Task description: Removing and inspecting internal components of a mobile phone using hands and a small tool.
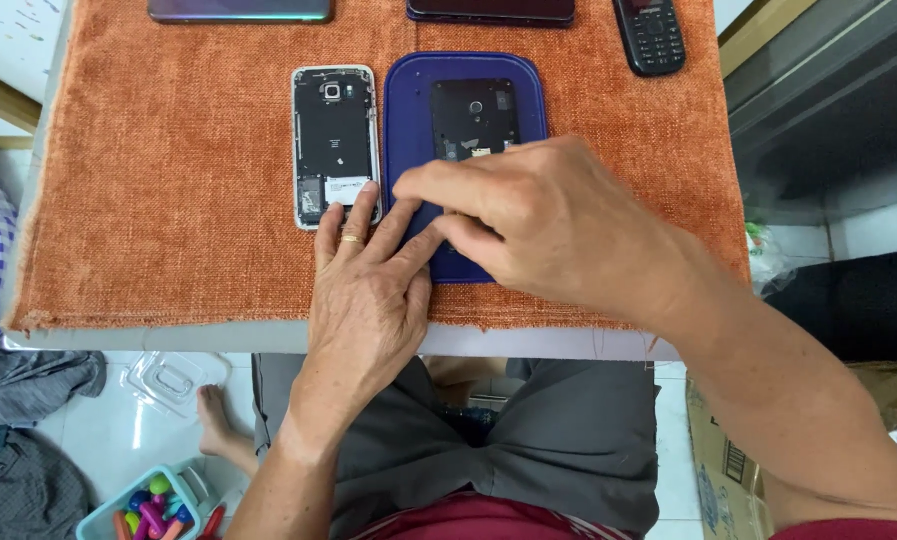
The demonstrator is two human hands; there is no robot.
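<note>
Blue work mat (pixel 408 120) lies on the orange cloth (pixel 168 200) covering the counter, a dark phone part (pixel 474 118) resting on its far half. Left hand (pixel 363 290) is flat, fingers spread wide across the mat's near left edge, holding nothing. Right hand (pixel 548 225) arches over the near half, fingertips drawn narrow together — whether they pinch something cannot be told. Judgement: steady downward pressure from the flat hand keeps the mat from sliding; fine fingertip work suits best. Just left of the mat, an opened smartphone (pixel 334 140). Far edge — a keypad phone (pixel 649 35) and two more handsets, cut off by the frame.
</note>
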